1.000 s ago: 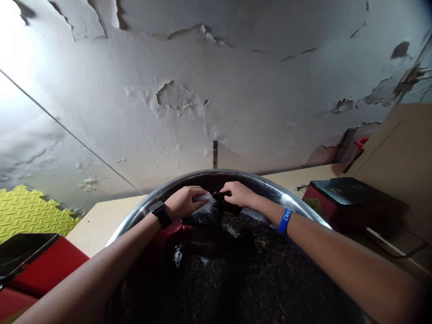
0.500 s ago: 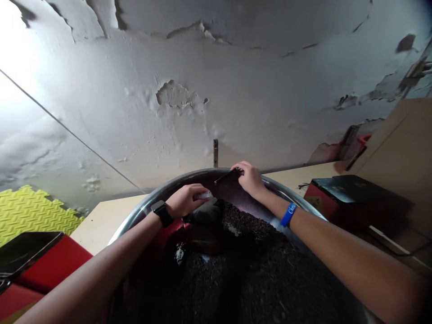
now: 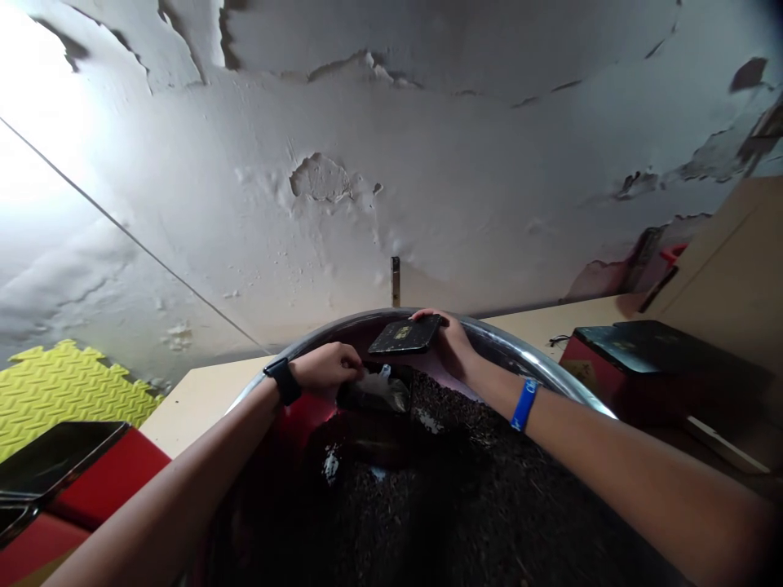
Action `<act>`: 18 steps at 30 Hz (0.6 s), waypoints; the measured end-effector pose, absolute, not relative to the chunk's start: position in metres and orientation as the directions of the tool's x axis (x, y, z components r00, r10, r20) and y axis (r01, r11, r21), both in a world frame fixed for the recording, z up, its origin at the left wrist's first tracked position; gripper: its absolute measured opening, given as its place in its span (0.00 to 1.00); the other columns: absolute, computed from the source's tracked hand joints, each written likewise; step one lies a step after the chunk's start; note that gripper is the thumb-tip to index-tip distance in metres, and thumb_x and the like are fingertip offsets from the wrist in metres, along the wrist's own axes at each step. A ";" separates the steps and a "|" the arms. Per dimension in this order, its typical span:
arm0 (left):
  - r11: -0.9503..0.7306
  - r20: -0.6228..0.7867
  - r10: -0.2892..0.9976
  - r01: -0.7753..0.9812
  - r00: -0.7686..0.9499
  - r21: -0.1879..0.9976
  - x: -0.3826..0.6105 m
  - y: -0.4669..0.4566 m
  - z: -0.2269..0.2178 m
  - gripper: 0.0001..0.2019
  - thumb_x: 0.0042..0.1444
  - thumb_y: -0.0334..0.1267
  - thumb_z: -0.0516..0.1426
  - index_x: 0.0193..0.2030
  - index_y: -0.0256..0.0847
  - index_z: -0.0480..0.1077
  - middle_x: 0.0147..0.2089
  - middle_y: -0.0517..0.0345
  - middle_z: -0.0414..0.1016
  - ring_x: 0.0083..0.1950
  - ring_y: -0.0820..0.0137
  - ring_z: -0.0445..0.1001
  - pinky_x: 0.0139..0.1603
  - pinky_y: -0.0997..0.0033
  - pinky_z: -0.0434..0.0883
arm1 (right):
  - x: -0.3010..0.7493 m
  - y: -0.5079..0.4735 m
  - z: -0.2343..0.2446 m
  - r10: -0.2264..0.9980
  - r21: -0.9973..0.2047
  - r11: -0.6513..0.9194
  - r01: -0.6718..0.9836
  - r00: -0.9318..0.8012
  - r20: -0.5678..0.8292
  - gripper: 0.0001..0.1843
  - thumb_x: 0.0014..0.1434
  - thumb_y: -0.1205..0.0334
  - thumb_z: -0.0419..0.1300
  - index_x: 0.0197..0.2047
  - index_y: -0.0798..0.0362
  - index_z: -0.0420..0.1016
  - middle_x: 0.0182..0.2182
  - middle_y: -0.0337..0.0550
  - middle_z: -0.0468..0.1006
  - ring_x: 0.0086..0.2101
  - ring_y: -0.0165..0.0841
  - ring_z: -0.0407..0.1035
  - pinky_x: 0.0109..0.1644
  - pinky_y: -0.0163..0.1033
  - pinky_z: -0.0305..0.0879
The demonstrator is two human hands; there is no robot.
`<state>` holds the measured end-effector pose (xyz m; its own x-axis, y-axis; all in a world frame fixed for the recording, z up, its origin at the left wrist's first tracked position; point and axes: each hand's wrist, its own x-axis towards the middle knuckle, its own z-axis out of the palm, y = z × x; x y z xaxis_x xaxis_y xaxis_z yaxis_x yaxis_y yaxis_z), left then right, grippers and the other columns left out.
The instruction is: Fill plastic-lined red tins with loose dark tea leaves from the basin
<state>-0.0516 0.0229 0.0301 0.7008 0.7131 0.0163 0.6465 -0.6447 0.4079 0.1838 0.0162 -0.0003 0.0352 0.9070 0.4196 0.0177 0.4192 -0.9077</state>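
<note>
My right hand (image 3: 449, 338) grips a flat black lid (image 3: 404, 335) with gold print, tilted above the far side of a large metal basin (image 3: 532, 349). In the basin, a dark open box (image 3: 379, 436) stands amid dark, loose, leaf-like bits (image 3: 507, 497). A clear plastic bag (image 3: 380, 393) lies crumpled in the box's mouth. My left hand (image 3: 327, 367) is closed at the bag's left edge, with its fingertips partly hidden. Shadow hides much of the box's lower part.
Red boxes with black lids stand at the left (image 3: 91, 481) and right (image 3: 648, 359). Behind the basin runs a pale board (image 3: 201, 395) against a peeling wall (image 3: 428, 187). Yellow foam mats (image 3: 67, 383) lie at far left; a cord (image 3: 134, 240) slants down the wall.
My right hand has turned the lid, so its printed face now shows. My left hand has moved slightly left and down, and the bag has sunk lower into the box.
</note>
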 end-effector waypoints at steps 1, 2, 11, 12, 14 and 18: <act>-0.631 -0.018 0.721 0.667 0.693 0.396 -0.052 0.024 0.030 0.10 0.47 0.37 0.51 0.29 0.36 0.73 0.33 0.59 0.73 0.33 0.74 0.68 0.34 0.78 0.62 | 0.179 0.012 -0.002 0.924 -0.922 0.381 -0.068 -0.017 0.383 0.15 0.48 0.65 0.48 0.39 0.51 0.68 0.34 0.45 0.75 0.32 0.35 0.69 0.38 0.42 0.65; -0.601 -0.046 0.745 0.701 0.665 0.384 -0.053 0.024 0.029 0.10 0.45 0.36 0.51 0.28 0.36 0.73 0.31 0.59 0.73 0.31 0.74 0.68 0.32 0.78 0.62 | 0.175 0.009 -0.004 0.931 -0.927 0.349 -0.134 -0.067 0.360 0.15 0.48 0.65 0.49 0.40 0.51 0.69 0.35 0.46 0.75 0.33 0.35 0.69 0.39 0.43 0.65; -0.373 -0.068 0.893 0.816 0.444 0.441 -0.058 0.033 0.014 0.14 0.39 0.33 0.53 0.36 0.37 0.64 0.26 0.62 0.69 0.24 0.76 0.65 0.22 0.79 0.60 | 0.165 0.008 -0.019 0.870 -0.917 0.398 0.040 -0.335 0.362 0.15 0.47 0.67 0.51 0.38 0.54 0.75 0.39 0.44 0.76 0.41 0.38 0.69 0.48 0.46 0.62; -0.379 -0.096 0.870 0.782 0.483 0.494 -0.060 0.034 0.014 0.14 0.39 0.33 0.52 0.37 0.37 0.63 0.26 0.62 0.68 0.24 0.75 0.65 0.22 0.79 0.61 | 0.168 0.010 -0.020 0.850 -0.901 0.426 0.083 -0.378 0.367 0.17 0.48 0.67 0.52 0.40 0.54 0.75 0.40 0.45 0.76 0.42 0.38 0.68 0.49 0.46 0.62; -0.343 -0.156 0.841 0.734 0.517 0.586 -0.063 0.036 0.015 0.14 0.41 0.33 0.51 0.38 0.37 0.63 0.29 0.60 0.69 0.25 0.75 0.67 0.22 0.78 0.63 | 0.172 0.013 -0.022 0.806 -0.852 0.499 0.158 -0.446 0.389 0.19 0.49 0.67 0.53 0.45 0.54 0.73 0.44 0.44 0.74 0.45 0.38 0.67 0.51 0.46 0.60; -0.230 -0.198 0.868 0.723 0.455 0.652 -0.066 0.036 0.021 0.16 0.47 0.34 0.49 0.45 0.38 0.62 0.33 0.58 0.72 0.26 0.73 0.70 0.23 0.77 0.66 | 0.174 0.016 -0.024 0.750 -0.711 0.626 0.320 -0.496 0.437 0.19 0.50 0.66 0.54 0.47 0.52 0.72 0.45 0.43 0.73 0.46 0.38 0.66 0.52 0.45 0.59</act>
